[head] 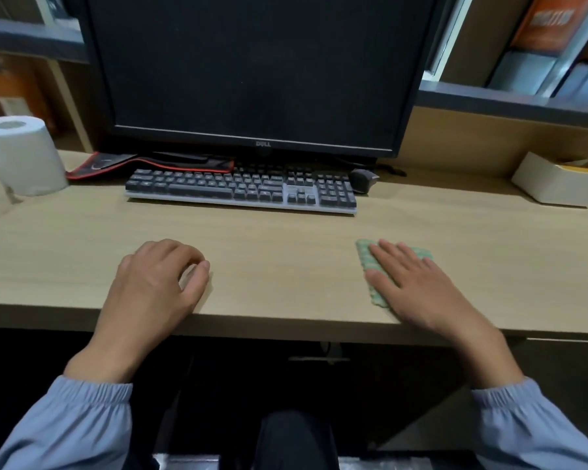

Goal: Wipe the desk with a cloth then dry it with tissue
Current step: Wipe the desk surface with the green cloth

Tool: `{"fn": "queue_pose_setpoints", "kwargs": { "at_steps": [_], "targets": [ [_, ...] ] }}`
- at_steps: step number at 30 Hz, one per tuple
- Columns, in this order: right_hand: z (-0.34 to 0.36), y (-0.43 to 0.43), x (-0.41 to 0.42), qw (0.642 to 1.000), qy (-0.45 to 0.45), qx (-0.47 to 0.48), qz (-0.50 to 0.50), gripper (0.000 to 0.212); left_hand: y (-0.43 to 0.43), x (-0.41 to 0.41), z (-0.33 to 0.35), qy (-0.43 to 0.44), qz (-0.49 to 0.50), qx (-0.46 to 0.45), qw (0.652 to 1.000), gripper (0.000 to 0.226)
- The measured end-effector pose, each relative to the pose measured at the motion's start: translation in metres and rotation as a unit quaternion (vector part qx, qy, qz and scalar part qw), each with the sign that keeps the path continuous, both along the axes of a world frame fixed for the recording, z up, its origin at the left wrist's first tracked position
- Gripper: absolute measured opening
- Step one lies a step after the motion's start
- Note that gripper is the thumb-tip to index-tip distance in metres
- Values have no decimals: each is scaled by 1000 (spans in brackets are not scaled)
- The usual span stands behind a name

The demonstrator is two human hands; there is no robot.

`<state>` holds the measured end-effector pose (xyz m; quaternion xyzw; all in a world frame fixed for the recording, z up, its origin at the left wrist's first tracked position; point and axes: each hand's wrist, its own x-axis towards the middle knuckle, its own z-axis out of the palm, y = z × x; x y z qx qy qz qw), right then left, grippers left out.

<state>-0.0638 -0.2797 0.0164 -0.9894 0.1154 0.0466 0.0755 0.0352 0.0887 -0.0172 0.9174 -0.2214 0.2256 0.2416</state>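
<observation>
The right hand [409, 283] presses flat, fingers straight, on the green cloth [364, 257] near the front edge of the desk [286, 239]; the left hand [160, 276] rests loosely curled, holding nothing. Even pressure and overlapping strokes would wipe well. The tissue roll [21, 154] stands far left.

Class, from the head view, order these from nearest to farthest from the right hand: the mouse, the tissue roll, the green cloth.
1. green cloth, directly under the right hand.
2. mouse, farther back, just right of the keyboard.
3. tissue roll, far left, at the back of the desk.
</observation>
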Motion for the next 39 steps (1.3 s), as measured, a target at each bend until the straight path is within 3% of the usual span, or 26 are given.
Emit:
{"fn": "queue_pose_setpoints", "kwargs": {
  "at_steps": [5, 11, 17, 20, 25, 27, 30, 39],
  "targets": [
    [4, 2, 36, 1000, 24, 5, 2, 62, -3, -5, -4, 2, 34, -24, 999, 16],
    [10, 76, 97, 991, 40, 1, 131, 64, -2, -2, -4, 23, 52, -39, 998, 11],
    [3, 111, 100, 979, 43, 17, 197, 67, -3, -3, -2, 43, 61, -33, 997, 4],
    [7, 76, 93, 982, 45, 19, 183, 67, -1, -3, -2, 58, 60, -29, 996, 7],
    [10, -1, 79, 999, 45, 0, 30, 69, -1, -4, -1, 63, 54, -21, 996, 5],
    [8, -6, 79, 999, 45, -11, -14, 68, -2, -3, -1, 61, 54, -9, 997, 2],
    [4, 21, 88, 998, 45, -13, -52, 68, -3, -1, -2, 63, 47, 7, 997, 15],
    [4, 159, 134, 992, 71, 10, 106, 72, 0, 1, -4, 41, 36, -34, 998, 24]
  ]
}}
